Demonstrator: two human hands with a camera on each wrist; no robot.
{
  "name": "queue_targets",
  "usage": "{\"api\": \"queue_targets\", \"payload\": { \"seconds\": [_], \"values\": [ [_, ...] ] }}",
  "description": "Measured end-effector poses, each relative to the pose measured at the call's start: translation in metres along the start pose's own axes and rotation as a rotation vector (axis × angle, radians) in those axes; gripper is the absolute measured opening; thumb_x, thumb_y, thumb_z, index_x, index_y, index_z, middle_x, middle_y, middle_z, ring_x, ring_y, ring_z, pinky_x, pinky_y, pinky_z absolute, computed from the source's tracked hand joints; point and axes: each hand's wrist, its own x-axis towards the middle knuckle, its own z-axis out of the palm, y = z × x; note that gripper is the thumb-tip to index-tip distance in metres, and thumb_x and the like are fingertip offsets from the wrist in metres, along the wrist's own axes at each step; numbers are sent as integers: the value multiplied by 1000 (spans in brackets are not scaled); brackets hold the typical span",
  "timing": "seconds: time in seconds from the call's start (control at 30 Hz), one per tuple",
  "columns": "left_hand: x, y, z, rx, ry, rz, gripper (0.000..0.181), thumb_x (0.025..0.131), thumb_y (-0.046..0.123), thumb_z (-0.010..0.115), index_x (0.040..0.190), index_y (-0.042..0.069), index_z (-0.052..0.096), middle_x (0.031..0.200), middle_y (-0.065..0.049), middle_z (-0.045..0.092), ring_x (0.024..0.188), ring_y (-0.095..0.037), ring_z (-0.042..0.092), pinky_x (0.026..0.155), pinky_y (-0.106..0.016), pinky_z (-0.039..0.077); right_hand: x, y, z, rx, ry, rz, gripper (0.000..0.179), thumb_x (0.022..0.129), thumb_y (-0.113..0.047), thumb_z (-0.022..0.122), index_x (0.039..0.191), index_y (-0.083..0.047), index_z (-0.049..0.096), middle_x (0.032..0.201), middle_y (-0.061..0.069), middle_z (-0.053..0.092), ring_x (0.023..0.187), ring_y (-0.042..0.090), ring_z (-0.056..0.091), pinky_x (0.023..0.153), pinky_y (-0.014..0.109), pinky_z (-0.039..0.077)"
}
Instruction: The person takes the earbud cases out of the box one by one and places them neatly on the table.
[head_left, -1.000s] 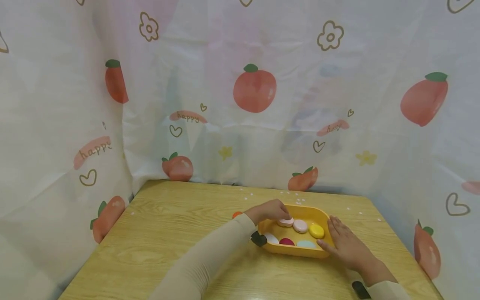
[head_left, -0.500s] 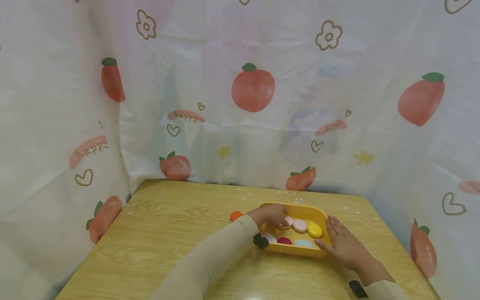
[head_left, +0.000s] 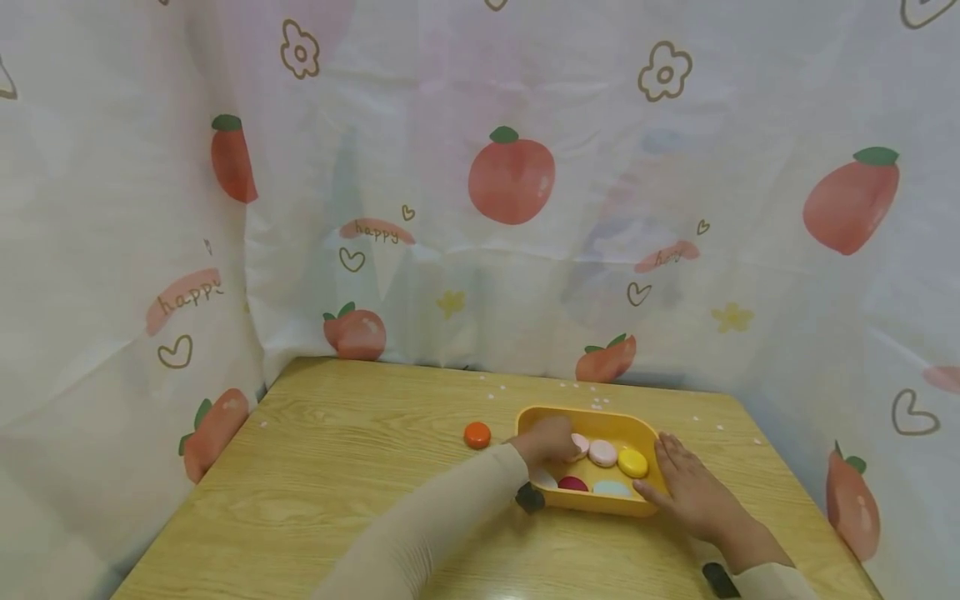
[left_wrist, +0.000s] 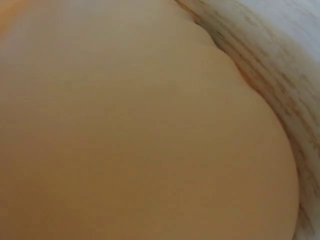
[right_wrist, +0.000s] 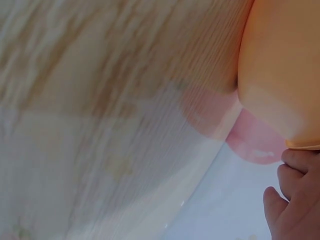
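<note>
In the head view my left hand [head_left: 551, 439] reaches into a yellow tray [head_left: 600, 503], fingers bent downward right against a pale pink macaron [head_left: 581, 446] that they partly cover. Its fingertips are hidden, so I cannot tell whether they pinch it. A second pink macaron [head_left: 603, 453] and a yellow one [head_left: 633, 462] lie to the right in the same row. Along the near side lie a white one [head_left: 543, 478], a dark red one [head_left: 573, 483] and a pale blue one [head_left: 612, 488]. My right hand [head_left: 693, 492] rests with straight fingers along the tray's right end, thumb at the near rim.
An orange macaron [head_left: 477, 435] lies on the wooden table [head_left: 360, 442] left of the tray. Small white specks [head_left: 597, 403] dot the table behind it. Fruit-printed cloth [head_left: 420, 167] hangs around the back and sides. The left wrist view is mostly skin.
My left hand has shifted from above the pink macaron to its left side, lower in the tray. The orange macaron, earlier partly behind the wrist, now shows fully. My right hand stays put.
</note>
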Motion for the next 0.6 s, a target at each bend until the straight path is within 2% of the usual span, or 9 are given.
{"api": "queue_targets", "payload": {
  "seconds": [0.13,0.23,0.3,0.37,0.5,0.6],
  "values": [
    [-2,0,1,29,-2,-23,35,89,29,70,63,10,55,60,0,42,54,-15,41,49,-23,33,0,0,2,9,-5,3,86,99,-53,48,145,16,24,153,32,16,140,49,14,109,63,18],
    [-2,0,1,19,-4,-33,28,87,27,72,70,10,58,64,-1,45,58,-15,43,52,-23,34,0,1,3,1,-3,1,86,99,-53,48,145,16,24,153,32,17,140,49,15,109,63,19],
    [-2,0,1,9,-6,-28,20,85,24,72,78,9,62,69,-1,50,61,-16,45,54,-23,35,0,2,4,-9,4,-2,86,99,-53,48,145,16,25,153,32,17,140,49,15,109,62,19],
    [-1,1,0,19,-7,-15,18,83,21,72,93,8,67,79,0,58,69,-14,48,61,-21,38,0,3,4,-15,9,-5,86,99,-53,48,145,16,25,153,32,17,140,49,16,110,61,18],
    [-1,4,-3,48,-18,10,36,79,16,70,115,11,69,95,5,64,78,-11,50,69,-18,41,0,3,3,-7,12,-6,86,99,-52,48,145,16,24,153,32,18,140,48,16,111,60,16],
    [-1,4,-2,38,-23,1,31,78,14,71,109,12,70,89,4,62,75,-12,51,64,-19,41,0,3,3,-2,11,-5,86,99,-52,48,145,16,24,153,33,17,140,49,15,112,60,15]
  ]
}}
